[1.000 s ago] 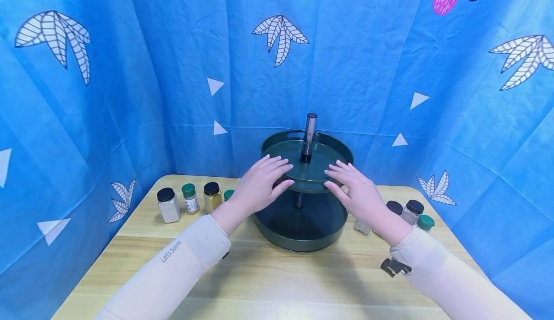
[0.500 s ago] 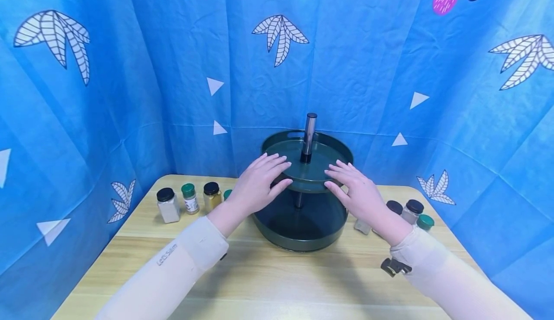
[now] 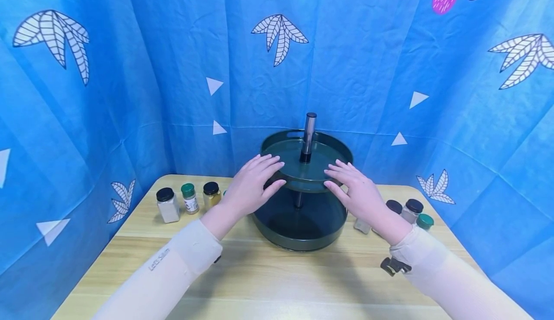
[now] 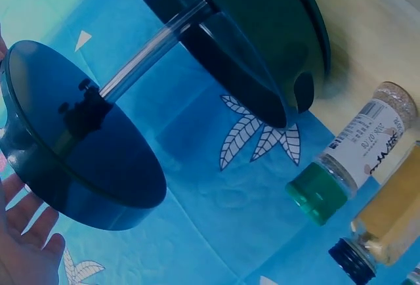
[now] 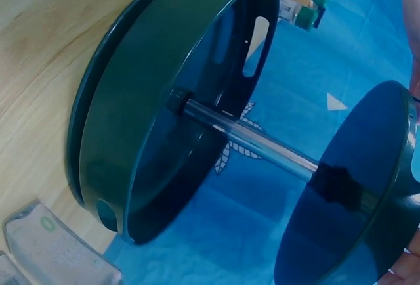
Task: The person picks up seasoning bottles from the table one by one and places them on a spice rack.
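Left-side jars [image 3: 190, 200]: they're standing in a row on the worktop [image 3: 277, 286], one mostly hiding behind the left wrist; I'm judging that a careless sleeve could be toppling that one.
Left hand [image 3: 244, 188]: fingers are hanging wide and loose beside the upper tray [image 3: 324, 156], gripping nothing; I'm not managing to confirm contact.
Two-tier stand [image 3: 303, 226]: it's standing upright between both hands, near the curtain [image 3: 281, 99]; uneven pushing at the upper rim could be tilting or turning it.
Right hand [image 3: 357, 190]: fingers are spreading loosely at the opposite rim, holding nothing; again, I'm not telling touch from gap.
Right-side jars [image 3: 414, 208]: they're clustering beyond the right forearm; a sinking wrist could be knocking them.
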Available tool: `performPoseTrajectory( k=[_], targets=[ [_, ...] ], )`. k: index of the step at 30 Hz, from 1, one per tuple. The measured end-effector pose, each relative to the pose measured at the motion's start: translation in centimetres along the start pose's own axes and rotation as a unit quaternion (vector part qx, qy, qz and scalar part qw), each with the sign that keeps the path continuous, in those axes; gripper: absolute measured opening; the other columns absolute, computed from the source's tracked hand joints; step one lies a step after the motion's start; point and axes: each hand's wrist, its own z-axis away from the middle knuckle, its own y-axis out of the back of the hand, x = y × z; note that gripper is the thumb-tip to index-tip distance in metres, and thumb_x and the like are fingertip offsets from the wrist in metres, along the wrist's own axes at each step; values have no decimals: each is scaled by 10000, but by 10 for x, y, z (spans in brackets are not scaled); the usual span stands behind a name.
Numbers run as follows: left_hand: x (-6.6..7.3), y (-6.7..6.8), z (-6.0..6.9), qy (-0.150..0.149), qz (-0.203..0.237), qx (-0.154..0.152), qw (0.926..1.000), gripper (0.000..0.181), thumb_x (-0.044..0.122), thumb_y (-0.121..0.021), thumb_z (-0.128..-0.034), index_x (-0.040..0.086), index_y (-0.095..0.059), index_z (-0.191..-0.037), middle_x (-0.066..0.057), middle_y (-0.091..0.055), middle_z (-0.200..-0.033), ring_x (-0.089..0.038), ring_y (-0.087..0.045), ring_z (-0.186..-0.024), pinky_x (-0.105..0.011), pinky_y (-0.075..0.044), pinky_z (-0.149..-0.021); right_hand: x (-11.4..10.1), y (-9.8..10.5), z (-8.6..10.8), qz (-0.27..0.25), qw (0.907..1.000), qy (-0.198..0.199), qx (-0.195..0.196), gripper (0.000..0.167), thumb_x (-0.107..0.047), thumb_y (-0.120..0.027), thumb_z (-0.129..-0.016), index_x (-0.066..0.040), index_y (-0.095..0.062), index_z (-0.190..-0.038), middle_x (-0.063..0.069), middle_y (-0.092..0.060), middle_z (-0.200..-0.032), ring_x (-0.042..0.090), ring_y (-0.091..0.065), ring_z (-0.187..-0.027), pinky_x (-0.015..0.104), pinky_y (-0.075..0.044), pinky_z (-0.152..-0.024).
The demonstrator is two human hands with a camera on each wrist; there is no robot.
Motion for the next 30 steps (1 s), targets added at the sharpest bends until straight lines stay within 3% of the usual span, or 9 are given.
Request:
performPoseTrajectory(
  k=[12,23,30],
  targets=[
    [-12,2,13,200,25,201,9996,524,430,-595,-1000,133,-558,-1429,-65,-531,-1477,-250,-442,-1404,-432,-263,-1203,-1,0,-1,-46,9999,101,77,429,-283,-697,-954,-69,-656,-1324,139,-591,-1399,307,-425,-1412,540,-305,-1158],
    [-29,6,29,608,95,175,9979,525,412,-588,-1006,125,-542,-1444,-75,-529,-1478,-269,-443,-1403,-447,-271,-1199,-1,0,-1,-12,10000,36,45,431,-314,-684,-962,-81,-658,-1324,131,-593,-1400,302,-420,-1416,532,-303,-1160],
    [-40,-1,39,741,111,107,9971,505,390,-597,-1006,125,-553,-1433,-82,-528,-1479,-278,-445,-1400,-458,-270,-1198,-1,0,-1,-5,10000,-15,9,431,-309,-687,-960,-80,-657,-1324,134,-592,-1400,305,-419,-1417,535,-304,-1158]
  ],
)
